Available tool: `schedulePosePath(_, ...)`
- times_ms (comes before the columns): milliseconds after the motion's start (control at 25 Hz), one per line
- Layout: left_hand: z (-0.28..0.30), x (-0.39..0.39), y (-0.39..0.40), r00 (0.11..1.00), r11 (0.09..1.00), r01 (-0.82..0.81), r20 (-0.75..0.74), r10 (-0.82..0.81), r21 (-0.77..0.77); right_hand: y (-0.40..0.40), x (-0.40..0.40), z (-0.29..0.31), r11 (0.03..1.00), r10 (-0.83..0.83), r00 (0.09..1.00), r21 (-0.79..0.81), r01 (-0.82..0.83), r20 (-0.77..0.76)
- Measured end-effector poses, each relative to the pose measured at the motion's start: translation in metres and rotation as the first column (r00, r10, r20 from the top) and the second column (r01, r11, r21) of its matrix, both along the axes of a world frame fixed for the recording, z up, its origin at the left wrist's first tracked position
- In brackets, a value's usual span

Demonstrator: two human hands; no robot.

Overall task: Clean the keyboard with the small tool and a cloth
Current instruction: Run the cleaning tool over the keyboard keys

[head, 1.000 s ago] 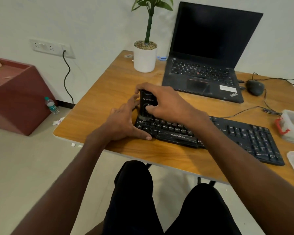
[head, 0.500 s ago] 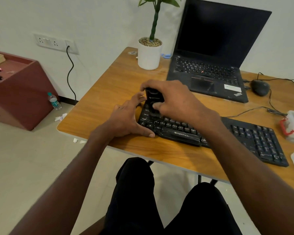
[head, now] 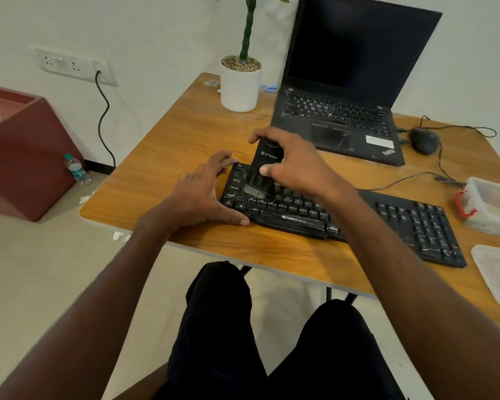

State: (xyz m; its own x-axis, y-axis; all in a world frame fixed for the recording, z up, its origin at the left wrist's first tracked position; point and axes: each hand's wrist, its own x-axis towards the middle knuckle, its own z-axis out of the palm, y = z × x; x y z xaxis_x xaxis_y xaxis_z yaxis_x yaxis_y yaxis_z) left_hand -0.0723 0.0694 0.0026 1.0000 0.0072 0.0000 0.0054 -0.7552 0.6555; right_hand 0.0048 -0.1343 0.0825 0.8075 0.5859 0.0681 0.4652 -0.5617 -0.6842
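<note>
A black keyboard lies across the wooden table, near its front edge. My right hand grips a small black cleaning tool that stands upright, its pale brush bristles pressed on the keys at the keyboard's left end. My left hand rests flat against the keyboard's left edge, with the thumb along its front and fingers spread on the table. No cloth is in view.
An open black laptop sits behind the keyboard, a white plant pot to its left, a mouse with cables to its right. Clear plastic containers stand at the right edge. A dark red box is on the floor to the left.
The tool's brush has shifted slightly down the keys at the left end of the keyboard. The view has tilted a little. My left hand stays in place.
</note>
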Motion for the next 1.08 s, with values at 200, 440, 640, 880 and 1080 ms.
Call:
schedulePosePath(200,-0.003,0.001,0.002,1.000,1.000,0.007,-0.004,-0.007,-0.003,-0.015,-0.002,0.017,0.942,0.007,0.978,-0.330,0.064,0.209)
schedulePosePath(440,-0.004,0.001,0.002,1.000,1.000,0.011,-0.006,-0.011,0.007,-0.002,-0.024,0.002,0.988,0.155,0.978,-0.043,-0.150,0.142)
schedulePosePath(640,-0.003,-0.001,0.003,1.000,1.000,0.020,-0.001,-0.020,-0.014,-0.056,-0.010,0.014,0.948,0.097,0.992,-0.311,-0.069,0.075)
schedulePosePath(880,-0.003,-0.001,0.002,1.000,1.000,0.016,0.004,-0.016,0.000,-0.035,-0.022,0.007,0.993,0.110,0.983,-0.050,-0.103,0.147)
schedulePosePath(1080,-0.002,-0.001,0.002,1.000,1.000,0.023,0.004,-0.023,-0.007,-0.076,-0.002,0.006,0.947,-0.120,0.981,-0.280,0.159,0.152)
